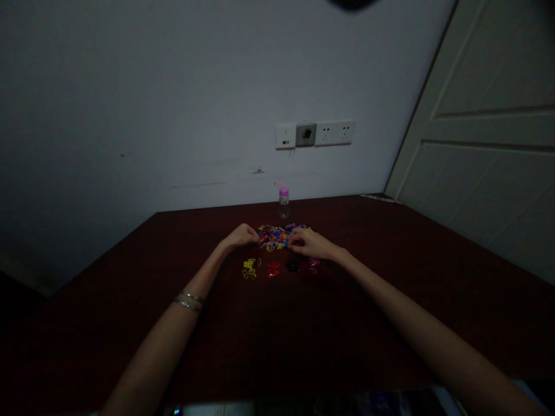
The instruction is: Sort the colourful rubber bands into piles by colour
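Observation:
A mixed heap of small coloured clips (pixel 274 236), thin and looped like paper clips, lies on the dark red table. At its left edge my left hand (pixel 243 235) has its fingertips pinched together, and anything between them is too small to make out. My right hand (pixel 309 242) reaches over the heap's right side with its fingers curled and closed; what they hold is hidden. Nearer to me lie small single-colour groups: yellow clips (pixel 250 268), red clips (pixel 273 269), black clips (pixel 292 266) and pink clips (pixel 314 265).
Behind the heap stands a clear bottle (pixel 284 209) with a pink cap. The table (pixel 277 329) meets a pale wall (pixel 173 104) bearing sockets (pixel 335 133). A panelled door (pixel 489 144) is at the right. Partly visible objects lie along the bottom edge.

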Available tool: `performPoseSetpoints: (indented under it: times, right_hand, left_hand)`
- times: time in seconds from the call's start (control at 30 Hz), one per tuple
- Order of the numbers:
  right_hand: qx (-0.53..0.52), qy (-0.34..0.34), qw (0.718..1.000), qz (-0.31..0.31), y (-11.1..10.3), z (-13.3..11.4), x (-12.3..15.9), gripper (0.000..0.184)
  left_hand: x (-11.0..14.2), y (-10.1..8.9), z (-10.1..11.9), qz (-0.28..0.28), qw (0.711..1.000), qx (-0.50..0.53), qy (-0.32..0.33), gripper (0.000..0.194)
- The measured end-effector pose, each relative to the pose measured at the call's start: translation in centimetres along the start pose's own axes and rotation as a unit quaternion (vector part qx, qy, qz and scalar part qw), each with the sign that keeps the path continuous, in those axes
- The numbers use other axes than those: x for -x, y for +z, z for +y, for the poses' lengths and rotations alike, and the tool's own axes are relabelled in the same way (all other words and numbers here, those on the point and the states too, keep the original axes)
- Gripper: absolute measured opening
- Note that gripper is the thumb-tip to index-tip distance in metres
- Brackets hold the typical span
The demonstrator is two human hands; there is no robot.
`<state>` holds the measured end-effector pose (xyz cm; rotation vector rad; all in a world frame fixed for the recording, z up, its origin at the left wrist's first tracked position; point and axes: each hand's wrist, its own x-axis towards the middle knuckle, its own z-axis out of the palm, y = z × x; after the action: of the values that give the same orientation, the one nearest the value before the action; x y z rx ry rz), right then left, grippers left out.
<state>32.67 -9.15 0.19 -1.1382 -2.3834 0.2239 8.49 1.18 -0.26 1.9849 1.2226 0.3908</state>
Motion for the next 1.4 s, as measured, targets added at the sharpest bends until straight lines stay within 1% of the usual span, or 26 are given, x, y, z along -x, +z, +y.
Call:
performPoseSetpoints:
  times: [0.23,0.4,0.5,0.67,0.77,0.87,1.0,1.13,1.27,1.4]
  right_hand:
    - [0.004,-0.004,1.000,0.005,-0.2,0.0,0.1,0.011]
    - [0.007,-0.007,1.000,0.002,-0.1,0.3,0.1,0.012]
    - [0.005,-0.002,1.000,0.005,-0.2,0.5,0.1,0.012]
    - [0.004,0.015,1.000,0.017,-0.3,0.8,0.1,0.013]
    - [0.005,0.020,1.000,0.023,-0.4,1.0,0.2,0.013]
    - [0.006,0.035,0.999,0.028,-0.4,1.0,0.2,0.013]
    - [0.012,0.042,0.999,0.032,-0.6,0.8,0.2,0.013]
    - [0.019,0.047,0.998,0.038,-0.7,0.7,0.2,0.014]
    - [0.024,0.051,0.998,0.038,-0.7,0.7,0.2,0.014]
    - [0.028,0.057,0.997,0.039,-0.8,0.7,0.3,0.014]
  left_hand:
    - [0.4,-0.6,1.1,0.067,0.997,0.033,-0.001,0.019]
    - [0.3,-1.2,1.8,0.096,0.993,0.059,0.021,0.017]
    - [1.1,-1.9,3.1,0.111,0.991,0.070,0.039,0.013]
    - [3.2,-2.8,6.4,0.137,0.985,0.083,0.064,0.015]
    - [4.0,-2.7,7.9,0.154,0.980,0.085,0.095,0.020]
    - [4.2,-2.3,8.7,0.165,0.975,0.091,0.114,0.024]
    - [4.3,-1.6,9.2,0.165,0.971,0.098,0.139,0.026]
    - [4.7,-1.2,9.8,0.157,0.973,0.088,0.143,0.028]
    - [5.2,-0.9,10.5,0.145,0.978,0.084,0.121,0.026]
    - [5.4,-0.8,10.5,0.112,0.984,0.097,0.095,0.025]
